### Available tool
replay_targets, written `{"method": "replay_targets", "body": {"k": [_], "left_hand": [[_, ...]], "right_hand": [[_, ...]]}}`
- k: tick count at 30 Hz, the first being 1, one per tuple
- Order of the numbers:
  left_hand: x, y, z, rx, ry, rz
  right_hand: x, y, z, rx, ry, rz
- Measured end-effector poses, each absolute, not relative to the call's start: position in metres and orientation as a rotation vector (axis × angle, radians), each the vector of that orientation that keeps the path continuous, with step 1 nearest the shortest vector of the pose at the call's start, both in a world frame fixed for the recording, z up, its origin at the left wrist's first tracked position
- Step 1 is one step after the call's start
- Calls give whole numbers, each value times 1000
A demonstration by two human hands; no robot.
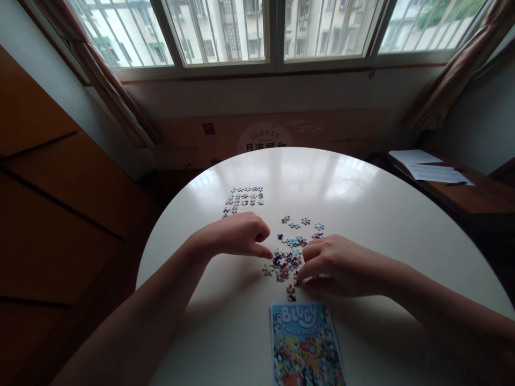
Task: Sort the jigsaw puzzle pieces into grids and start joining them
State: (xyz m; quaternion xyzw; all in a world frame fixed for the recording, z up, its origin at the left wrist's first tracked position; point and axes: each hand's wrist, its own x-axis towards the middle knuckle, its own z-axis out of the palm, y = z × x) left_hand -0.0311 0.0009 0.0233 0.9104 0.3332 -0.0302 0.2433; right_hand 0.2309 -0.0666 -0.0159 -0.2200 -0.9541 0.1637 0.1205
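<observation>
A heap of small jigsaw puzzle pieces (286, 259) lies on the white round table (386, 203). My left hand (243, 234) is at the heap's left side, thumb and curled forefinger apart, with nothing visible between them; its other fingers are hidden. On the right, my right hand (333, 264) is lowered to the tabletop, its fingertips on a dark puzzle piece (296, 278) at the edge of the heap. Two joined-looking pieces (291, 292) rest just below. Beyond my left hand, several pieces are laid out in rows (245, 196), partly covered by the hand.
A colourful "Bluey" picture sheet (308, 343) lies close to me, below the heap. Loose pieces (306, 221) are scattered beyond it. Papers and a pen rest on a brown side table (483, 193) at right. Windows and a printed box (322, 128) are behind the table.
</observation>
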Motion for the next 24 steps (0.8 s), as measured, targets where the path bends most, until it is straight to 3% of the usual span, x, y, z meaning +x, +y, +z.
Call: {"method": "replay_targets", "body": {"k": [24], "left_hand": [[-4, -37, 24, 2656, 622, -184]], "right_hand": [[232, -70, -9, -816, -2820, 434]]}}
